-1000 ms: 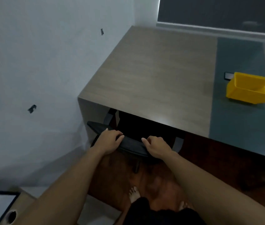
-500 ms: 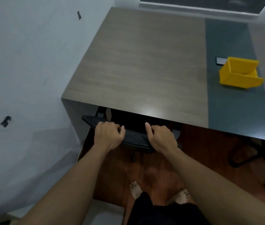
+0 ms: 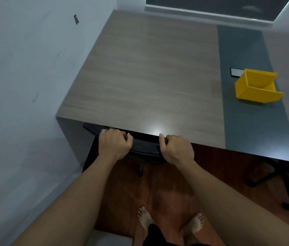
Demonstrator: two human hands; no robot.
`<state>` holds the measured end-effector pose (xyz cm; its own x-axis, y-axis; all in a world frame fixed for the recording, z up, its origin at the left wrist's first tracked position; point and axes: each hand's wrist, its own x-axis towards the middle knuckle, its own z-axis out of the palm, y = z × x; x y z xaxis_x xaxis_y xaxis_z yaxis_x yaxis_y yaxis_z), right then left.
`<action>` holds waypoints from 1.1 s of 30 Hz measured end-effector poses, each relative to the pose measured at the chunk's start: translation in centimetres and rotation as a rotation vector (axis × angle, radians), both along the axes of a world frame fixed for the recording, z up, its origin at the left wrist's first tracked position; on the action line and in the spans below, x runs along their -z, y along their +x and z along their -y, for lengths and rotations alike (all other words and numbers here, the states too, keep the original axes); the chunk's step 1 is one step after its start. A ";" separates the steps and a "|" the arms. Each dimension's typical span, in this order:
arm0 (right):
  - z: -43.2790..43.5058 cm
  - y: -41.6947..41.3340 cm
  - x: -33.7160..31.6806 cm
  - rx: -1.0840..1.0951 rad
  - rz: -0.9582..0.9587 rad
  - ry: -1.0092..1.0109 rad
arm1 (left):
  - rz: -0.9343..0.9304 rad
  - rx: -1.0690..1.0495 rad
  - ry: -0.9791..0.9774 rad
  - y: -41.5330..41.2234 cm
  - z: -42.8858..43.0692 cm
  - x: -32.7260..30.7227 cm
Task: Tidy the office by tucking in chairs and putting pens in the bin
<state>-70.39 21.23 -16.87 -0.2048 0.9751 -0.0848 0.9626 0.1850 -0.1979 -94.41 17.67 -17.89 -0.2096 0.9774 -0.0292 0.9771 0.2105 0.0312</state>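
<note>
A black office chair [image 3: 144, 147] stands at the front edge of the wooden desk [image 3: 147, 80], mostly hidden beneath the desktop; only the top of its backrest and a leg show. My left hand [image 3: 114, 144] grips the backrest's top on the left. My right hand [image 3: 175, 149] grips it on the right, close to the desk edge. An open yellow bin [image 3: 256, 87] sits on the desk's dark grey strip at the right. No pens are visible.
A flat dark device [image 3: 236, 72] lies just behind the bin. A white wall [image 3: 25, 77] runs along the desk's left side. Another chair's black wheeled base [image 3: 271, 180] shows under the desk at right. My bare feet stand on the reddish wooden floor [image 3: 166, 192].
The chair has slid forward under the desk with both hands on its backrest; less of it shows now. I have stepped closer to the desk.
</note>
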 end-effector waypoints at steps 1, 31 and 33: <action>-0.6 0.2 0.0 0.016 0.003 -0.005 | 0.007 -0.012 -0.001 0.3 -0.3 0.0; -4.9 19.6 -6.7 0.143 -0.376 -0.143 | 0.443 0.005 -0.107 11.8 -4.6 -10.3; -5.4 22.7 -7.4 0.152 -0.388 -0.122 | 0.442 0.038 -0.072 14.9 -5.2 -11.7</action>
